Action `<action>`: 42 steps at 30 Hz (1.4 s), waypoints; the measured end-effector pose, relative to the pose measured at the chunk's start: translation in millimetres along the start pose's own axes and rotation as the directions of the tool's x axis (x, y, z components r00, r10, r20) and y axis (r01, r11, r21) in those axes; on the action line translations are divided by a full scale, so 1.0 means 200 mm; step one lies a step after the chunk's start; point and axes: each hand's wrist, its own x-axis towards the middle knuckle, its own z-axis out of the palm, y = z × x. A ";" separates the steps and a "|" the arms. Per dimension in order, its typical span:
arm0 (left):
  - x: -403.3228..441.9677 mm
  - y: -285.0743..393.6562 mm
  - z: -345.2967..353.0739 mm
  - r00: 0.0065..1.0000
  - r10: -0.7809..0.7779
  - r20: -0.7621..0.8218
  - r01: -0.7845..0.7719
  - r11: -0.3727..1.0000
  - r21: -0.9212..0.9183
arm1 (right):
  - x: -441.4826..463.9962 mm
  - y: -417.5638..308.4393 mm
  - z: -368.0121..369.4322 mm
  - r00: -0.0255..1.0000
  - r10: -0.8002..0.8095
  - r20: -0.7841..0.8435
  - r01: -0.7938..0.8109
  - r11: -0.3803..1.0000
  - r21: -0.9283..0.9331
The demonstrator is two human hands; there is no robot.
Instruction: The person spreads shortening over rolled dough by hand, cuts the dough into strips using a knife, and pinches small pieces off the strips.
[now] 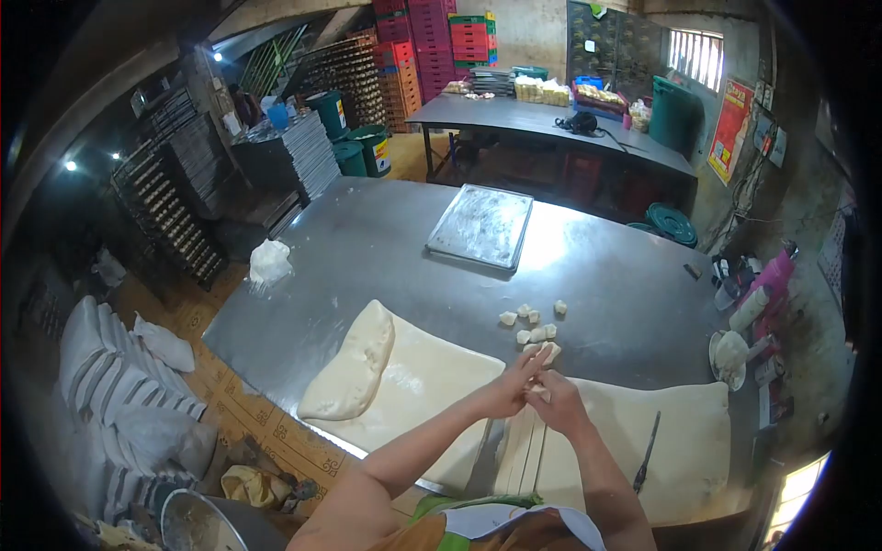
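Note:
My left hand [511, 389] and my right hand [560, 404] are close together over the near ends of cut dough strips [520, 450]. A small piece of dough [541, 392] shows between them, with fingers closed round it; the exact grip is partly hidden. Just past my left fingertips lies another dough piece [552, 352]. Several small dough lumps [537, 334] are scattered on the metal table [625, 312] beyond. To the right of the strips spreads a flat dough sheet [606, 441], with a dark knife [648, 452] lying on it. A second sheet [432, 376] on the left has a thick folded end [354, 367].
A floury metal tray [482, 226] sits at the table's far side. White flour [270, 263] is heaped at the left edge. A bowl of white stuff [729, 356] and bottles stand at the right edge. Sacks [119, 395] are piled on the left floor; another table [551, 119] stands behind.

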 end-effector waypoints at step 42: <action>0.06 -0.06 -0.01 0.920 -0.272 0.283 0.251 0.962 0.109 | -0.10 0.03 0.03 0.990 0.088 -0.111 -0.079 0.994 0.081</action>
